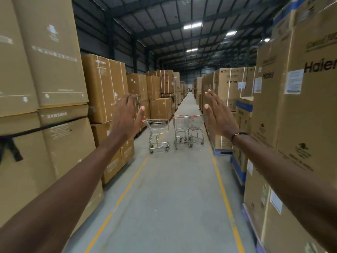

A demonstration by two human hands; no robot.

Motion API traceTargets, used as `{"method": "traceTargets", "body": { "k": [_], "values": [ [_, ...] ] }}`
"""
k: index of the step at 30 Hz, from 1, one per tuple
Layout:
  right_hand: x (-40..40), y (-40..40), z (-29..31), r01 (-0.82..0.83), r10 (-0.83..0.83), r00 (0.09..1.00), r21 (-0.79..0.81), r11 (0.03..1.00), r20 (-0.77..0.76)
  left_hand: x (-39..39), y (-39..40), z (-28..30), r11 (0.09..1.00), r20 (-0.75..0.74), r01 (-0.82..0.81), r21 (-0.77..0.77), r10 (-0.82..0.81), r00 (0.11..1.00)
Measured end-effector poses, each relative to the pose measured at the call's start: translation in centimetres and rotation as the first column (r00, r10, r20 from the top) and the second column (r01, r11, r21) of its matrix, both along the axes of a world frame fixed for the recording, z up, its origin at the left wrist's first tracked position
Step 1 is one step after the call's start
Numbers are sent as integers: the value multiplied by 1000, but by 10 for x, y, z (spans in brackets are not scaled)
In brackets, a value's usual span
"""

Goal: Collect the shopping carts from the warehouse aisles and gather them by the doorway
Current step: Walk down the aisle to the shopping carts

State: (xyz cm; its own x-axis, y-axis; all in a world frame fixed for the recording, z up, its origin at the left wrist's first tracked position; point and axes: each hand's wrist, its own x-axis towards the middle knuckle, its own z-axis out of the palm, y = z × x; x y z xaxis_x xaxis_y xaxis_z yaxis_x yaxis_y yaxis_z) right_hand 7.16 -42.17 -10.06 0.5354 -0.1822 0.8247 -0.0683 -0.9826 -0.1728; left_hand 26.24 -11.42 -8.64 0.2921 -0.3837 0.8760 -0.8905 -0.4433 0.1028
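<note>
Three carts standing in aisle, both hands empty

Left hand (pixel 125 115) raised, fingers relaxed, grasping nothing. Right hand (pixel 218 115) raised, fingers straight, grasping nothing. Single cart (pixel 157 132) well ahead on aisle floor (pixel 173 198), near left yellow line (pixel 116 203). Nested pair of carts (pixel 187 130) just beside it, toward right yellow line (pixel 226 198). Cardboard boxes (pixel 105 88) stacked along both edges.
</note>
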Motion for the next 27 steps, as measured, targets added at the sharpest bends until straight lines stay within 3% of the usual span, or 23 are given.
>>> {"method": "traceTargets", "body": {
  "k": [11,18,27],
  "values": [
    [163,-83,-90,-119,125,990,85,989,-68,154,-105,-89,984,-133,166,-67,-174,976],
    [287,-194,-155,-134,149,986,185,974,-71,263,-210,-156,989,-233,146,-34,-150,961],
    [450,-343,-187,-195,243,963,324,926,-116,411,-353,-179,991,-386,120,-54,-132,913]
  ]
}}
